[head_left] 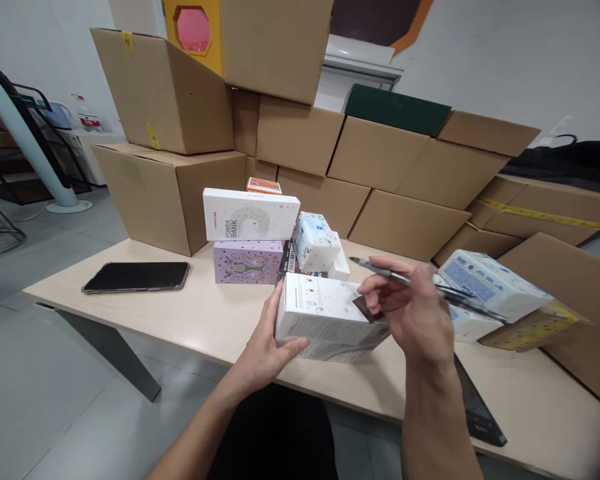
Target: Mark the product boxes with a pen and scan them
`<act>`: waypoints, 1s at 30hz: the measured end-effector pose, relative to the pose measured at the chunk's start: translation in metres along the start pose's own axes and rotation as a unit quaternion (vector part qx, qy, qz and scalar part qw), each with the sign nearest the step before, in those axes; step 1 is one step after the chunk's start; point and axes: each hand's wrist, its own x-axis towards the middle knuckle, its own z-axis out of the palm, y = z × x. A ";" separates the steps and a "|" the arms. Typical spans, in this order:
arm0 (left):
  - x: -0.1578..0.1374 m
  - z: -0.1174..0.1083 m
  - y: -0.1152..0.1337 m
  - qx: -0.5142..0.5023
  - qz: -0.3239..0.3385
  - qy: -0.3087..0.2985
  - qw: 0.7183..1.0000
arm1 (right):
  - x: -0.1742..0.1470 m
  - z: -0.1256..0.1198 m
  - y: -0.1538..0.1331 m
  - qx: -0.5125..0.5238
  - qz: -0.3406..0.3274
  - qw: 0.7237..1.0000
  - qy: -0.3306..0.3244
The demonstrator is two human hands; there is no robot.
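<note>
My left hand (266,347) grips the left end of a white printed box (325,327) at the table's front edge, thumb on the near side. Between the fingers of my right hand (415,310) is a slim dark pen (380,269), lying slantwise with one end pointing left above the box. My right fingertips are close to the box's right end, by a dark patch on its top; I cannot tell whether they touch it. Just behind stand a purple patterned box (247,262), a white power bank box (253,217) on top of it, and a blue-and-white tissue pack (316,241).
A black phone (137,276) lies on the left of the table (200,313). At the right are more tissue packs (490,280) and a dark tablet-like device (477,407), partly behind my right arm. Stacked cardboard boxes (380,153) wall off the back.
</note>
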 end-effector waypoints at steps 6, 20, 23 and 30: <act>0.000 0.000 -0.003 0.007 0.000 -0.005 1.000 | -0.005 -0.001 0.004 -0.137 0.041 0.988 -0.051; 0.000 0.000 -0.003 -0.002 0.004 -0.010 1.000 | -0.004 0.008 -0.002 -0.247 0.021 0.964 -0.095; 0.000 0.001 -0.003 -0.001 0.007 -0.004 1.000 | -0.005 0.008 -0.002 -0.250 0.021 0.963 -0.096; 0.000 0.001 0.000 -0.018 0.016 0.009 1.000 | -0.004 0.006 0.000 -0.262 0.017 0.959 -0.108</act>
